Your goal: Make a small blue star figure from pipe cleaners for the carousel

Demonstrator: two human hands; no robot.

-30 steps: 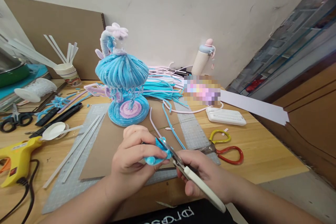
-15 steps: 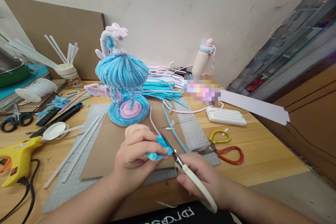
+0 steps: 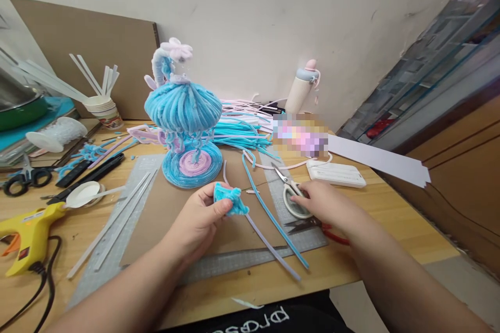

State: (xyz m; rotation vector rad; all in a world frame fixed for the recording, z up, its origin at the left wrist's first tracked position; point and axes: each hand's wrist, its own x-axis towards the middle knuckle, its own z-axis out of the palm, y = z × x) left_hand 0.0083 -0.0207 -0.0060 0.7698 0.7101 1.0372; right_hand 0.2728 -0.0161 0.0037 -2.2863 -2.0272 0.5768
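Fuzzy blue piece (image 3: 234, 200), raised above the cardboard sheet (image 3: 175, 229). The left hand (image 3: 203, 213) has its thumb and fingers clamped on the piece, one ragged end projecting beyond the thumb. White-handled scissors (image 3: 288, 186) are at the sheet's right edge, points directed away from the wearer; the right hand (image 3: 326, 200) has its fingers at the handle loops, though whether they grip or merely touch cannot be told. A lilac strip (image 3: 260, 231) and a blue strip (image 3: 273, 216) extend over the right part of the sheet, their near ends lying beyond it. A gray cutting mat (image 3: 207, 268) shows beneath the sheet. At the sheet's far edge stands a blue-and-pink ornament (image 3: 183, 106); left of the sheet lies a yellow glue gun (image 3: 35, 229).
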